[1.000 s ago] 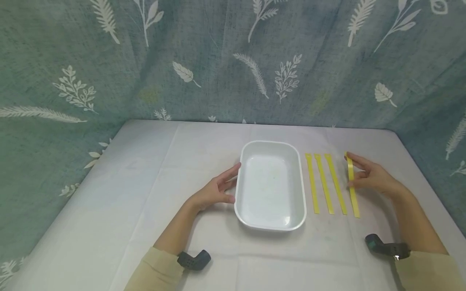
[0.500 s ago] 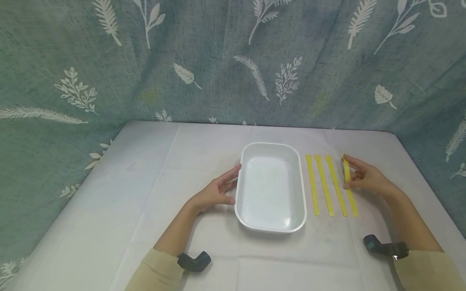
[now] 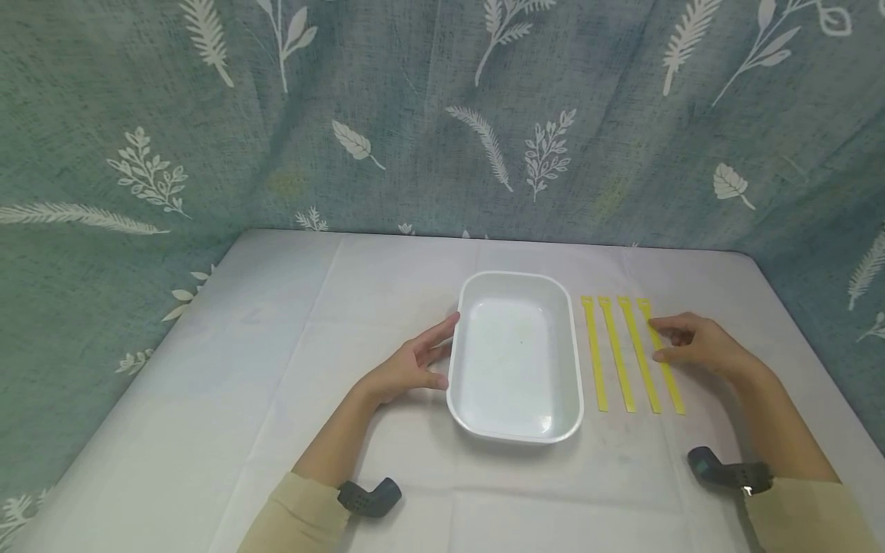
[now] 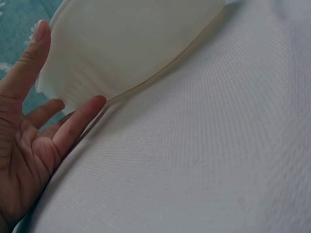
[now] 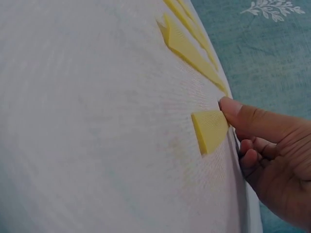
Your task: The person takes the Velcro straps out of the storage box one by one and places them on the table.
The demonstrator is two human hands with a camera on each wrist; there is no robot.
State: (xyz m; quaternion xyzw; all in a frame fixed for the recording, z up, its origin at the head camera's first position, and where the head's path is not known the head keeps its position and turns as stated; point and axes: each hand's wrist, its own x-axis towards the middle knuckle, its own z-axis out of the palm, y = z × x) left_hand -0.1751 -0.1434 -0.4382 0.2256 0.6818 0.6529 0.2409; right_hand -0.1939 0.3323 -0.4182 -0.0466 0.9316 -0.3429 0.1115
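My left hand rests at the left side of a white rectangular basin, thumb and fingers spread along its wall. In the left wrist view the fingertips meet the outside of the basin. My right hand is at the rightmost of several yellow flat strips, which lies on the table. Its thumb and index finger stand apart, tips at the strip's right edge; the other fingers are curled in. The right wrist view shows the thumb over the far part of this strip.
Three more yellow strips, the nearest of them a strip just left of the right hand, lie side by side between it and the basin. A white cloth covers the table. A patterned blue-green curtain hangs behind.
The right hand has moved a little left and nearer, bringing the rightmost strip beside the others; its raised far end now lies flat. The left hand and basin look the same.
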